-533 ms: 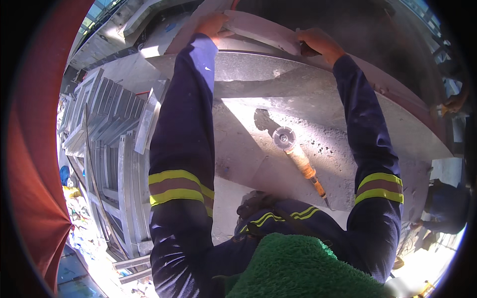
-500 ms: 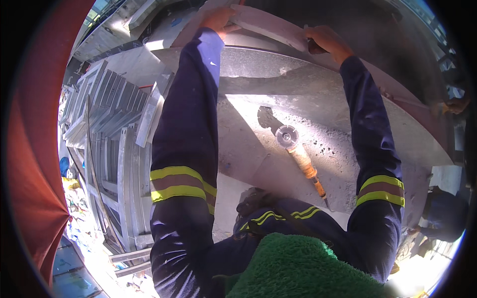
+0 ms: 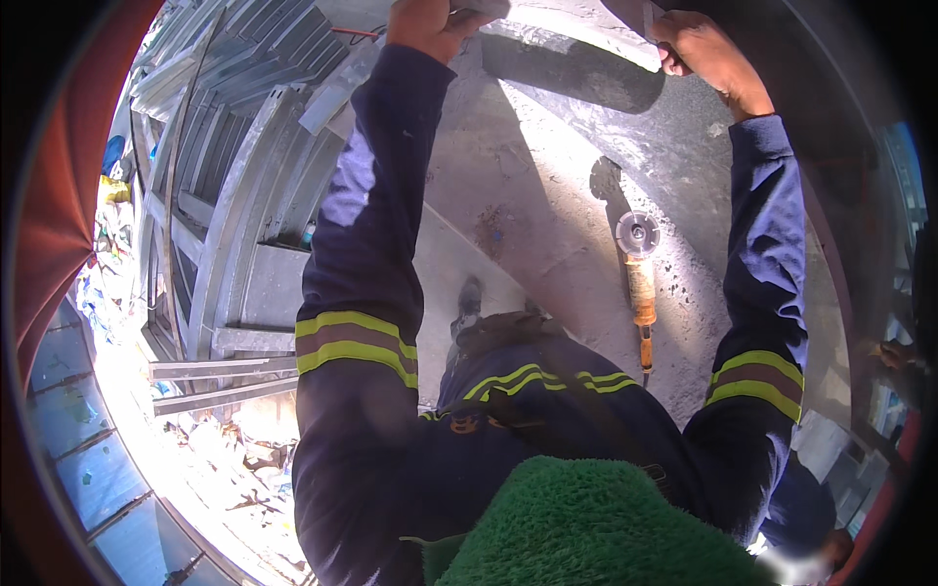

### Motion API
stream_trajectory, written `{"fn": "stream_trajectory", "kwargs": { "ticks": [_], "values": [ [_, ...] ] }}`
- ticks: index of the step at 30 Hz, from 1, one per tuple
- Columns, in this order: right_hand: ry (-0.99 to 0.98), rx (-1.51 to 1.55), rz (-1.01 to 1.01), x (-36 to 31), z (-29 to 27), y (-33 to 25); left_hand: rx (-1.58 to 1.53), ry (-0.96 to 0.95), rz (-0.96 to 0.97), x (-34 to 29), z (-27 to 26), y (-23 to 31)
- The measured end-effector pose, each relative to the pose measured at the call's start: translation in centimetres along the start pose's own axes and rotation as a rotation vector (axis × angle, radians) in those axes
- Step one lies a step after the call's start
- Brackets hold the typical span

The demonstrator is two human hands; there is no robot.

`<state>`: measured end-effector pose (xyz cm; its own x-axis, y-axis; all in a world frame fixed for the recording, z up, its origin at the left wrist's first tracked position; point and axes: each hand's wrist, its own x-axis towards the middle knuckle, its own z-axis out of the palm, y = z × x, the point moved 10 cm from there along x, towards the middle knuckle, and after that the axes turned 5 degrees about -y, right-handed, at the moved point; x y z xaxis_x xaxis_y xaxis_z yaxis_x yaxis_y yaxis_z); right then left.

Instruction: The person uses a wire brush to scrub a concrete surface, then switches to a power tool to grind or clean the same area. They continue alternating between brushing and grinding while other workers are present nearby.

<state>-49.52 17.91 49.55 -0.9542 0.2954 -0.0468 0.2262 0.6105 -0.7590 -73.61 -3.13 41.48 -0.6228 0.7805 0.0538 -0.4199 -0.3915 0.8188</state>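
A large grey metal sheet (image 3: 547, 195) lies on the floor. Both arms reach up: the left hand (image 3: 430, 21) and right hand (image 3: 699, 49) each clamp on a long metal strip (image 3: 576, 44) at the top edge. An angle grinder (image 3: 640, 278) rests below. Keeping both grips level should steady the strip. The fingertips and strip ends are cut off.

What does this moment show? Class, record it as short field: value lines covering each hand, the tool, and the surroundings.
left hand: gripping the pale metal strip at the top
right hand: gripping the same strip, further right
angle grinder: lying untouched on the grey sheet, disc end away from the person
metal profiles: stacked to the left
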Motion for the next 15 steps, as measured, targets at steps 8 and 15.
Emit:
{"fn": "stream_trajectory", "kwargs": {
  "ticks": [8, 15],
  "values": [
    [-0.2, 0.057, 0.029, 6.0, 21.7, -6.2, 0.156, 0.176, 0.237, -16.6, -18.6, 6.5],
    [-0.493, 0.092, 0.099, 7.1, 41.6, -8.2, -0.03, 0.827, 0.126, -38.3, -34.2, 2.7]
  ]
}}
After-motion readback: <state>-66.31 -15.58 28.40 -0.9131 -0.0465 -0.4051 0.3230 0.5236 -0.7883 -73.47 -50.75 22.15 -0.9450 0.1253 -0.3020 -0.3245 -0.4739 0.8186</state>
